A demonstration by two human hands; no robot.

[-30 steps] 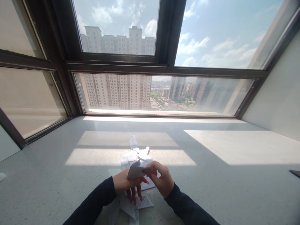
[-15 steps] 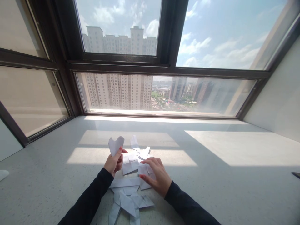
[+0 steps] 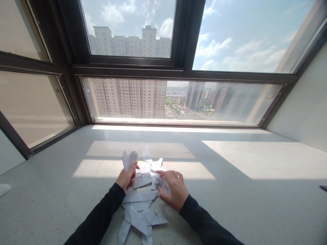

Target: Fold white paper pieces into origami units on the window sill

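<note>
Folded white paper with a notched top edge (image 3: pixel 129 159) stands up from my left hand (image 3: pixel 127 177), pinched between thumb and fingers. Over the right side of the paper pieces is my right hand (image 3: pixel 174 190), thumb and fingers curved round a folded white piece (image 3: pixel 164 184) that they partly hide. Between the hands lie several overlapping folded papers, one of them a flat piece (image 3: pixel 143 180). Nearer to me, a long folded strip (image 3: pixel 140 196) rests above a pointed paper shape (image 3: pixel 138 221) with several flaps.
The pale speckled sill (image 3: pixel 230 211) has bright sun patches and shadows. Behind it runs a dark window frame (image 3: pixel 178 126), with tall buildings outside. A white object (image 3: pixel 4 189) lies at the far left edge, a dark one (image 3: pixel 323 188) at the far right.
My left hand has moved slightly right with its notched paper. The piece at my right hand has shifted and tilted, and the long strip's right end has moved a little right.
</note>
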